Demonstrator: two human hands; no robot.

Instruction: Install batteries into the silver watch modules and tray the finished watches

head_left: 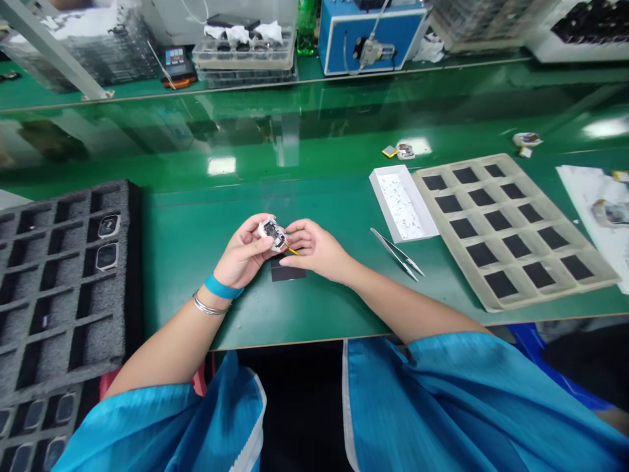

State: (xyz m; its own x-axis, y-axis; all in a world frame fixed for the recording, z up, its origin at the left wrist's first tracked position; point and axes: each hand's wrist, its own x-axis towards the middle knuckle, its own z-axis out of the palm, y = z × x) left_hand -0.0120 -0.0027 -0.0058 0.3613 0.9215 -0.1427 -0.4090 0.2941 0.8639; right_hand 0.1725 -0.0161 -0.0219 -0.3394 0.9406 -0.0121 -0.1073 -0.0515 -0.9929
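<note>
My left hand (243, 252) is closed around a small white device with a dark circuit inside (273, 233), held just above the green table (196, 229). My right hand (314, 248) is pinched at the device's right side, with a thin yellow strip (291, 250) sticking out from under its fingers. A small black pad (287, 270) lies on the table right under both hands. A blue band and a silver bracelet sit on my left wrist.
Metal tweezers (397, 254) lie right of my hands. Beyond them are a shallow white box (403, 203) and a beige tray with black squares (511, 226). A grey foam tray with several small devices (63, 275) fills the left. Machines and trays line the back.
</note>
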